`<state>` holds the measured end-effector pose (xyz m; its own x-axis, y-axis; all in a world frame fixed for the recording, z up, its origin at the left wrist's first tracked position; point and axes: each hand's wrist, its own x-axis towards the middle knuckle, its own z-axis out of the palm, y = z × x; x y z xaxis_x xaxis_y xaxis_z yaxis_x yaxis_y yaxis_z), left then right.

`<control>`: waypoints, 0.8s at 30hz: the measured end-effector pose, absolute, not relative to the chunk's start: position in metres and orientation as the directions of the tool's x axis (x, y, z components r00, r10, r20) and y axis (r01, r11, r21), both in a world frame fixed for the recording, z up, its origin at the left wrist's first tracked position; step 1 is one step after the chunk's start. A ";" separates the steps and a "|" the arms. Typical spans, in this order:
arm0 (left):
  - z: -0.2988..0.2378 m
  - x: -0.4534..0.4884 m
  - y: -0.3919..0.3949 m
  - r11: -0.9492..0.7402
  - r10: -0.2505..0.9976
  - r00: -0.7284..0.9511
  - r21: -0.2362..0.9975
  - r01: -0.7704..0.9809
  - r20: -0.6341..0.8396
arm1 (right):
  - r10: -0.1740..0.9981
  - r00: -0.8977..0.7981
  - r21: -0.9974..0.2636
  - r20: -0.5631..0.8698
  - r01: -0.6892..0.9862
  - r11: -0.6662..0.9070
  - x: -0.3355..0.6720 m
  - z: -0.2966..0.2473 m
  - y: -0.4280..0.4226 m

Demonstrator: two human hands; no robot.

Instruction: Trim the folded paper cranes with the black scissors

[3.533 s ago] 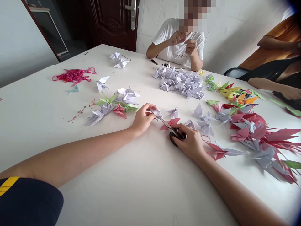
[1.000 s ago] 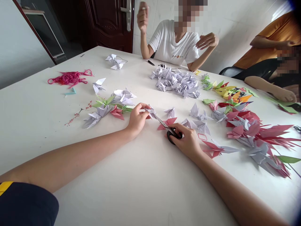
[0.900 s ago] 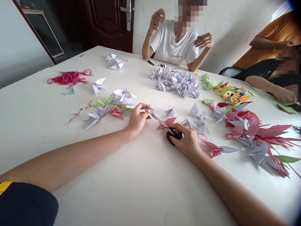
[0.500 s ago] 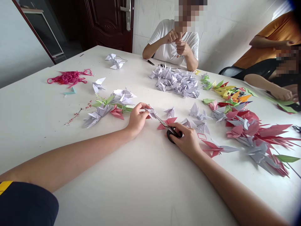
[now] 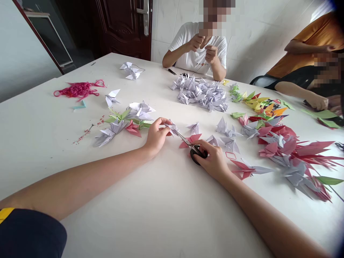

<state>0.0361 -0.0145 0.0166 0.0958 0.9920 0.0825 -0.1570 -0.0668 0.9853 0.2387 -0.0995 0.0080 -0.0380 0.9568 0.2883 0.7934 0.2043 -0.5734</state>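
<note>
My left hand [image 5: 158, 135] pinches a small lilac folded paper piece [image 5: 172, 127] between thumb and fingers. My right hand [image 5: 212, 160] is shut on black-handled scissors [image 5: 190, 145], whose steel blades point up and left, their tips reaching that paper. A pink origami crane [image 5: 189, 141] lies on the table under the scissors. Part of the scissors' handle is hidden by my fingers. Lilac paper cranes [image 5: 212, 140] lie just right of the blades.
The white table [image 5: 172, 215] holds a heap of lilac cranes [image 5: 200, 95], red, yellow and green paper shapes, a pink thread tangle [image 5: 79, 89] and scattered red beads. A seated person [image 5: 195, 50] is across the table; another [image 5: 301, 89] sits at the right, with a dark door behind.
My hands and the scissors stay almost still. The person across the table has brought both raised hands back toward the chest, and the right-hand person's forearm has shifted slightly.
</note>
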 end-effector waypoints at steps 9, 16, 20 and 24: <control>0.014 0.036 -0.013 -0.077 0.992 0.088 0.983 -0.164 0.093 | 0.948 -0.043 -0.574 0.316 0.787 0.227 0.238 0.008 -0.100; 0.013 0.036 -0.013 -0.063 0.994 0.075 0.981 -0.181 0.078 | 0.949 -0.045 -0.568 0.313 0.792 0.225 0.239 0.007 -0.100; 0.015 0.036 -0.014 -0.055 0.996 0.065 0.982 -0.182 0.068 | 0.951 -0.037 -0.574 0.306 0.790 0.215 0.239 0.007 -0.098; 0.015 0.036 -0.014 -0.058 0.995 0.069 0.981 -0.187 0.072 | 0.950 -0.038 -0.573 0.311 0.789 0.220 0.239 0.008 -0.099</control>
<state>0.0364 -0.0136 0.0149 0.0686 0.9950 0.0724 -0.1872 -0.0584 0.9806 0.2386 -0.0990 0.0077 -0.0384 0.9497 0.3108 0.7893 0.2196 -0.5734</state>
